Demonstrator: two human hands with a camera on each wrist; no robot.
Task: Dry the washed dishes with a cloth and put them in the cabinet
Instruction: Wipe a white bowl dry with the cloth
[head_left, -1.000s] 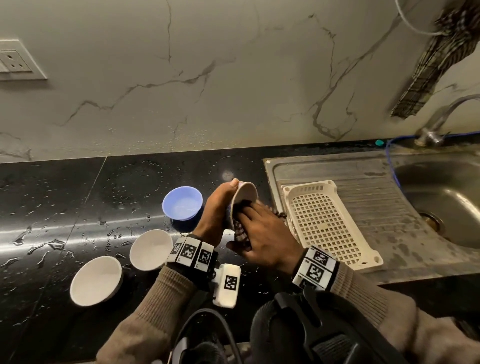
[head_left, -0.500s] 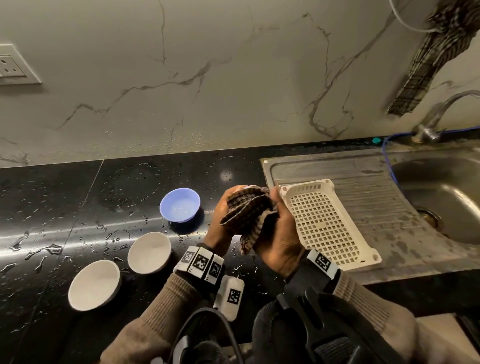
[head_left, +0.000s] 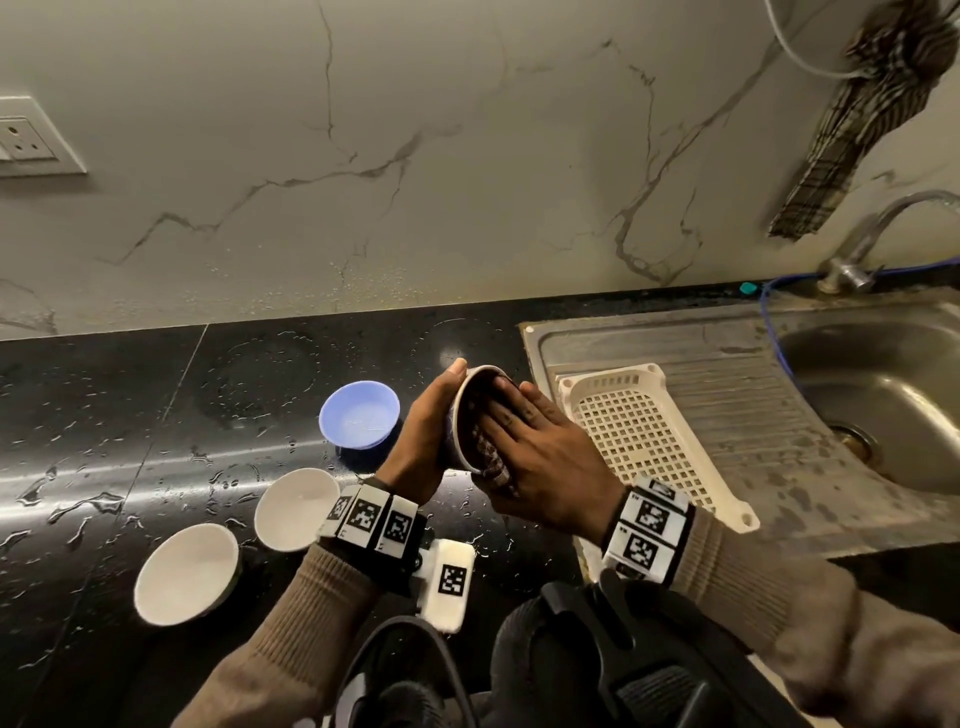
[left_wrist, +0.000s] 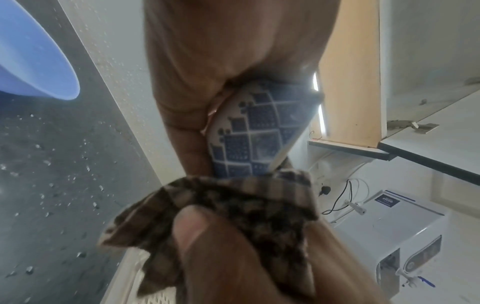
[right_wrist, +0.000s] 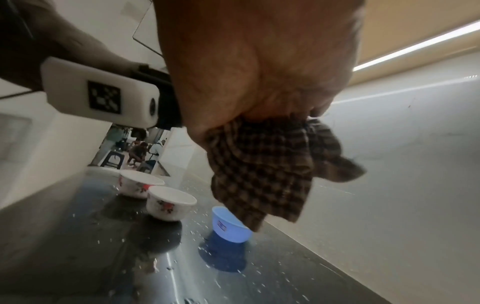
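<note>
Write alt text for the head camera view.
A left hand holds a patterned bowl tilted while the right hand presses a checked cloth inside it. A blue bowl and two white bowls stand on the wet black counter, left of a white basket.

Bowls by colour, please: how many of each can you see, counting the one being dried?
White bowls: 2
Plain blue bowl: 1
Blue patterned bowl: 1, held in the left hand while the right hand presses the cloth into it
Total: 4 bowls
</note>
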